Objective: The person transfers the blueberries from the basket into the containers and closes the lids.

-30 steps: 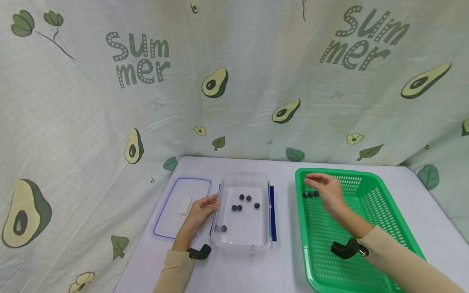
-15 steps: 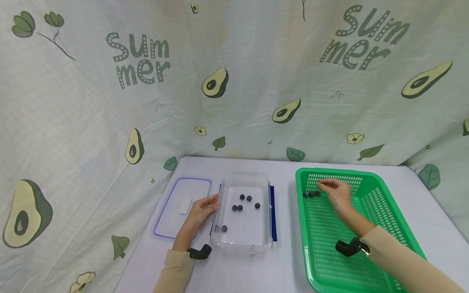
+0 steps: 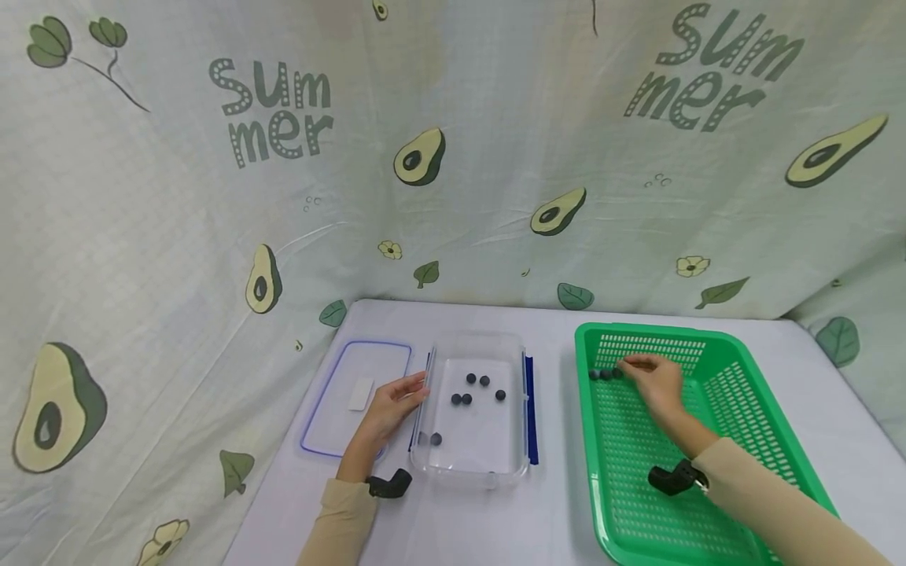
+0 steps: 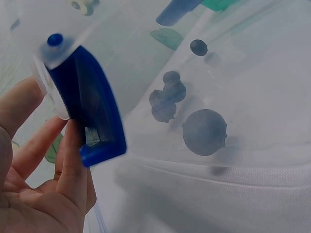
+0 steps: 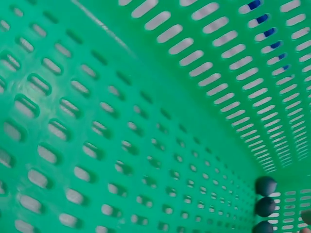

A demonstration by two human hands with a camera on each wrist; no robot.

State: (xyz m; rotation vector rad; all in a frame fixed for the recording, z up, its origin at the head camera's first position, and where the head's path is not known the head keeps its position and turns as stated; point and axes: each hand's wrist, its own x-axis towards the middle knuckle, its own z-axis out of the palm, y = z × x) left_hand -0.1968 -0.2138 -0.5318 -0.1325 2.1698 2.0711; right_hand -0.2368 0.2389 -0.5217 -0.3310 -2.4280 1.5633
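Observation:
A clear plastic container (image 3: pixel 481 444) stands mid-table with several loose blueberries (image 3: pixel 500 395) on its floor. My left hand (image 3: pixel 389 405) is at its left side, thumb and fingers pinching the blue-edged side clip (image 4: pixel 107 111). In the green basket (image 3: pixel 594 479), blueberries (image 3: pixel 605 375) form a short row in the far left corner. At the row's right end, my right hand (image 3: pixel 658 385) has its fingertips together and low. The right wrist view shows the row of blueberries (image 5: pixel 265 207) and, cut off at the right edge, a fingertip with a dark blueberry-like piece beside it.
A clear lid (image 3: pixel 329 405) with a blue-violet rim lies left of the container, and a white rectangle (image 3: pixel 361 395) shows on it. The container's other blue clip (image 3: pixel 531 409) sticks out on the right. Behind the table hangs a printed curtain (image 3: pixel 481 157).
My right hand has moved right from above the row, then down to its right end. My left hand stays on the container's side. The head view has shifted slightly.

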